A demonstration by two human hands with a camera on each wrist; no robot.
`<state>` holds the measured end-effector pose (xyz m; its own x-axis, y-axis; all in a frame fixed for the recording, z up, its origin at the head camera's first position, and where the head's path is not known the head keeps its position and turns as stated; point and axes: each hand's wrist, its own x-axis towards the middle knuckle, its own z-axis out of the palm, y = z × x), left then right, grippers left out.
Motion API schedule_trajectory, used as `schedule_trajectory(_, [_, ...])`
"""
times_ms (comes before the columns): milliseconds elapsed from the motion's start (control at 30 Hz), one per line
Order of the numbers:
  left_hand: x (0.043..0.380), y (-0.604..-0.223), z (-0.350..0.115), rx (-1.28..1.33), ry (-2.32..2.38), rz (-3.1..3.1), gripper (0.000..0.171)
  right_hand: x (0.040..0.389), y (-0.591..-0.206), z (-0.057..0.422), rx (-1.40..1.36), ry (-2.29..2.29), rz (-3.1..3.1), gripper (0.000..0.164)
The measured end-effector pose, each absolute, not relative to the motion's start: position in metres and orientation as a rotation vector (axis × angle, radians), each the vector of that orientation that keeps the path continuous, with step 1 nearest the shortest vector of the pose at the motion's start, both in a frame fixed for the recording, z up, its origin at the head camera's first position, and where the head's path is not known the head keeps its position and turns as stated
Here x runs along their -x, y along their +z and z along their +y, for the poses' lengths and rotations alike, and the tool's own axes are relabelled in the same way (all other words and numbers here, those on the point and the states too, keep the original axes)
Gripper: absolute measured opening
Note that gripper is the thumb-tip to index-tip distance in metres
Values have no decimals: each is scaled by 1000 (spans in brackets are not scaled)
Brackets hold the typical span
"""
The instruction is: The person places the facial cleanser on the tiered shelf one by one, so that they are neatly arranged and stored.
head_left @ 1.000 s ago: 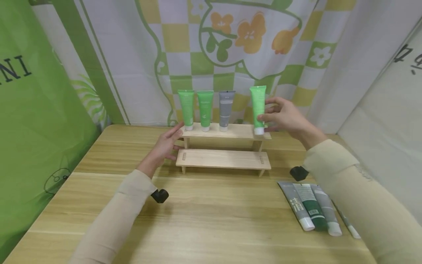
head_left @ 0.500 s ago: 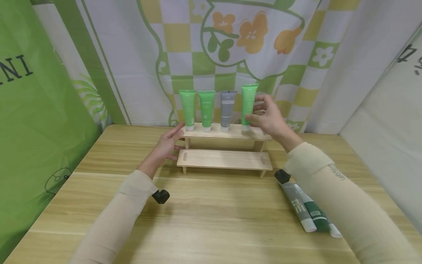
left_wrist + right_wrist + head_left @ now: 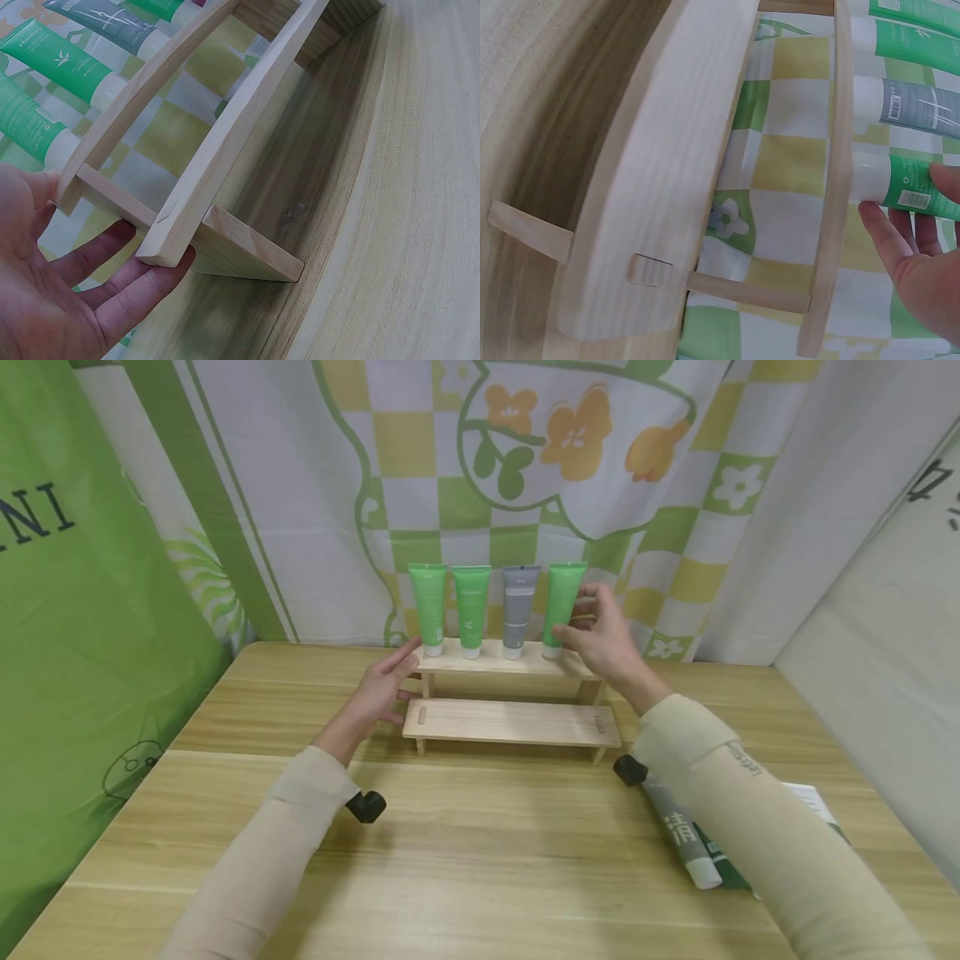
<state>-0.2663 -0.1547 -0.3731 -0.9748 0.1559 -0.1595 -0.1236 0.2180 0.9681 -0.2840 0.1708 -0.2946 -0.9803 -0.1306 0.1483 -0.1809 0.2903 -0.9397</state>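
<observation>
A two-tier wooden shelf (image 3: pixel 510 722) stands on the table. Upright on its upper tier are a light green squeeze tube (image 3: pixel 429 606), another green tube (image 3: pixel 471 610) and a grey tube (image 3: pixel 519 606), all on white caps. My right hand (image 3: pixel 606 639) pinches a fourth, green tube (image 3: pixel 562 602) at the right of this row, thumb in front and fingers behind. Its white cap (image 3: pixel 870 178) meets the upper tier in the right wrist view. My left hand (image 3: pixel 375 693) touches the shelf's left end, with extended fingers (image 3: pixel 139 304) against the lower tier and the thumb by the upper one.
More tubes lie on the table at the right, among them a grey tube (image 3: pixel 681 831) and a dark green tube (image 3: pixel 723 864), partly hidden by my right sleeve (image 3: pixel 757 810). A patterned curtain (image 3: pixel 405 502) hangs behind the shelf.
My right hand has moved left with the green tube and lowered it onto the upper tier beside the grey one. The left hand stays at the shelf's end.
</observation>
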Motion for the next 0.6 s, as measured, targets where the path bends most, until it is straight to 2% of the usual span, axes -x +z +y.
schedule_trajectory(600, [268,-372,-156,-16,1825,2254,52,282,-303,171,-319,1758,-2506,60])
